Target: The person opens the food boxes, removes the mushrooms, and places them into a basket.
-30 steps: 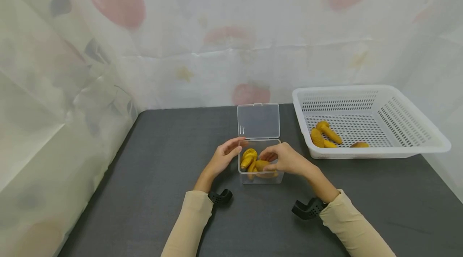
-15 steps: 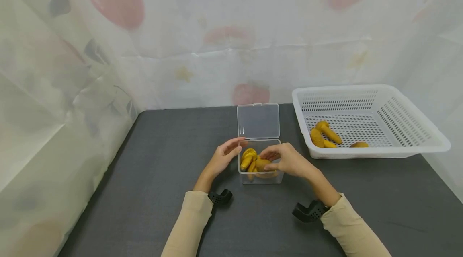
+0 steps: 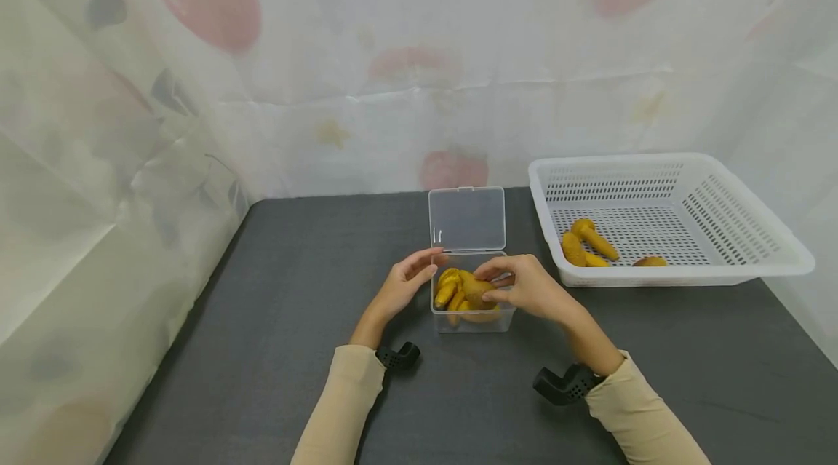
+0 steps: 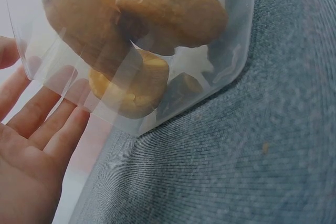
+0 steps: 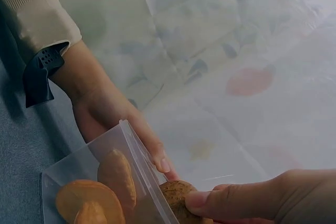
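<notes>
A clear plastic box (image 3: 452, 325) stands on the table with its hinged lid (image 3: 468, 219) folded back. Several yellow-brown mushrooms (image 3: 448, 289) lie in it, also seen through the wall in the left wrist view. My right hand (image 3: 538, 292) pinches one mushroom (image 3: 476, 290) between thumb and fingers at the box's right side; the right wrist view shows the brown cap (image 5: 176, 196) under the thumb. My left hand (image 3: 398, 293) rests against the box's left side, and its fingers (image 4: 50, 116) lie fairly straight along the clear wall.
A white perforated basket (image 3: 694, 277) stands at the back right with several mushrooms (image 3: 594, 239) near its left end. The dark tabletop (image 3: 314, 290) meets a patterned curtain (image 3: 393, 123) behind and at the left.
My right hand has shifted slightly right, and more of the mushroom it pinches shows, tilted over the others. My left hand and the box have stayed put.
</notes>
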Motion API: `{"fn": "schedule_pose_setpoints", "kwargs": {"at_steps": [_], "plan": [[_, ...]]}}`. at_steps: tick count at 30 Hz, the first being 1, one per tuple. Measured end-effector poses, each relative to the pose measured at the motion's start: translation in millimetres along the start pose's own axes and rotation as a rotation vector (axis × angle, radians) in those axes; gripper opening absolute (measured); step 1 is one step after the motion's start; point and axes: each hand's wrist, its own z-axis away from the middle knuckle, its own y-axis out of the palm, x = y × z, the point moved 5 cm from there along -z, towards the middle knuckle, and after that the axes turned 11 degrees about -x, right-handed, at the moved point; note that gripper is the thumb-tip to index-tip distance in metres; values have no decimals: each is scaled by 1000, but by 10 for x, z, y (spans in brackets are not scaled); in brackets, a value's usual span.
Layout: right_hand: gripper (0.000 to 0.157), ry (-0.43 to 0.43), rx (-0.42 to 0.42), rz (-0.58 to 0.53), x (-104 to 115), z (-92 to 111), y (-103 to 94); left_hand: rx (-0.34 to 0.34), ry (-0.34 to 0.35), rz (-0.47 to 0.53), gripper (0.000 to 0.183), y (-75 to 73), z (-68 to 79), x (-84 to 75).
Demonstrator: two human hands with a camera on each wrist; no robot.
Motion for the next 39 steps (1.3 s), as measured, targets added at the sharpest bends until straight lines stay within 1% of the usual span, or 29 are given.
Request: {"fn": "schedule_pose_setpoints", "kwargs": {"at_steps": [12,19,30,39], "plan": [[30,-17,-21,-54,-8,-2,-30,2,5,9,39,-4,0,7],[30,-19,-36,-62,14,7,-63,3,4,5,40,2,3,3],[29,-3,-109,-76,28,35,-233,10,9,19,40,10,3,-1],[29,-52,-206,-69,73,75,-412,16,36,6,41,8,9,-1]]}}
